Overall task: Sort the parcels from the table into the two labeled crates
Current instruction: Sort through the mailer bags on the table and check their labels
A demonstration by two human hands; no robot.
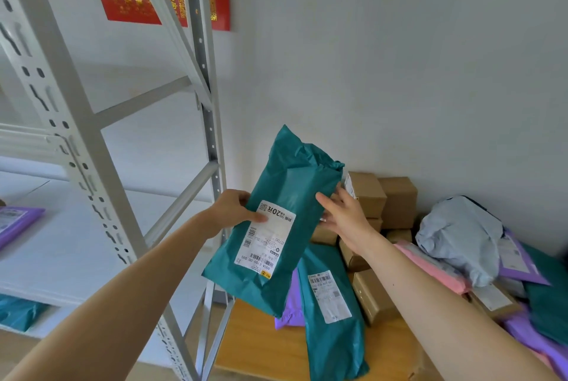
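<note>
A teal plastic mailer (285, 196) with a white shipping label is held up in the air above the wooden table (261, 347). My left hand (233, 208) grips its left edge, thumb lying across the label. My right hand (344, 214) supports its right side from behind with fingers spread and fairly straight. On the table below lie another teal mailer (332, 313), a purple mailer (292, 310) partly under it, and several brown cardboard boxes (381, 196). No labeled crates are in view.
A grey metal shelving rack (101, 147) stands at the left; a purple parcel (18, 220) and a teal one (18, 310) lie on its shelves. At the right are a grey bag (461, 236), pink (430, 270), purple and teal mailers. A red calendar (135, 2) hangs on the wall.
</note>
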